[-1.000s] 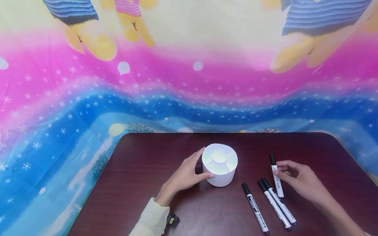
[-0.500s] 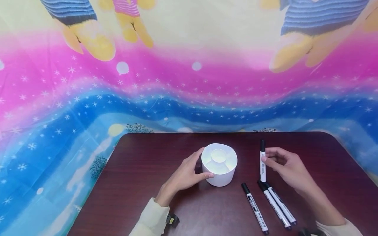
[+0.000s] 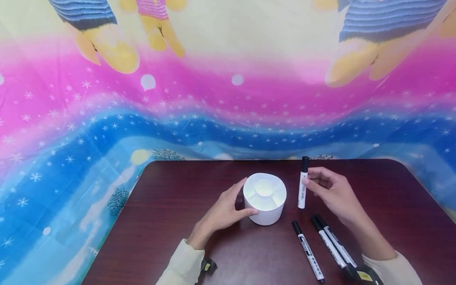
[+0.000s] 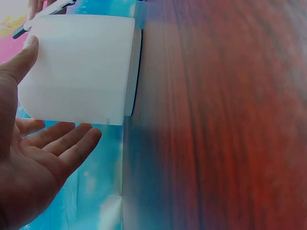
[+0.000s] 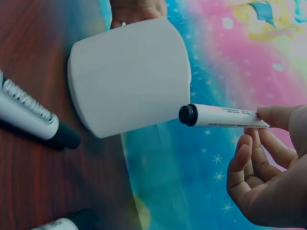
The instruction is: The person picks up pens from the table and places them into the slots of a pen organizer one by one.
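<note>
My left hand [image 3: 224, 208] holds the side of a white, round-cornered desk organizer [image 3: 265, 215], thumb at its front and index finger toward the back. Its other fingers [image 4: 79, 146] spread loosely beside the wall in the left wrist view. A round inner cup and dividers show inside the organizer. Between thumb and fingertips, my right hand [image 3: 331, 190] pinches a white marker [image 3: 301, 194], upright with its black cap on top, just right of the organizer. In the right wrist view the marker's black bottom end [image 5: 188, 115] points toward the tabletop.
Three more black-capped markers lie on the dark red-brown table [image 3: 171, 198]: a single marker [image 3: 309, 253] and two side by side [image 3: 331, 243], partly behind the right wrist's camera [image 3: 361, 274]. A colourful printed cloth [image 3: 213, 99] hangs behind the table.
My right hand has lifted the marker from beside the paired markers and carried it left and up toward the organizer. My left hand and the organizer stay in place.
</note>
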Tool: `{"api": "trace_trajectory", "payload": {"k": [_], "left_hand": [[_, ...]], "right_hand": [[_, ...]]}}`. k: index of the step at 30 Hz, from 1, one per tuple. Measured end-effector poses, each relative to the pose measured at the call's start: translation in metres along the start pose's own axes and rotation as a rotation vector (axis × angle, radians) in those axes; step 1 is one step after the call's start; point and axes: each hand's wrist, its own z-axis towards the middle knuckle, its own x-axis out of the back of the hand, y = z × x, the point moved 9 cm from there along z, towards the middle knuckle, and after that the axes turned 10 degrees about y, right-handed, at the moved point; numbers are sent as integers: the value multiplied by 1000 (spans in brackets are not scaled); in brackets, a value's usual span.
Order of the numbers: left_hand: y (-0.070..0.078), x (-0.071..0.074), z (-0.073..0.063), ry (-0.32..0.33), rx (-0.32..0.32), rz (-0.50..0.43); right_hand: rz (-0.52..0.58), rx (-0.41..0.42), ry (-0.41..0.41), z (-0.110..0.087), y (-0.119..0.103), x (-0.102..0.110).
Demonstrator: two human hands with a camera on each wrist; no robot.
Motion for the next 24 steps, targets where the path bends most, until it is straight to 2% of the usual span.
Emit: {"api": "trace_trajectory", "payload": {"k": [7, 13, 24], "left_hand": [[-1, -2, 0, -6, 2, -6], [-2, -1, -1, -6, 14, -11], [1, -1, 0, -5, -7, -11]], "right_hand": [[40, -20, 25, 5, -13, -3], [65, -28, 13, 8, -22, -11], [126, -38, 3, 13, -30, -23]]}}
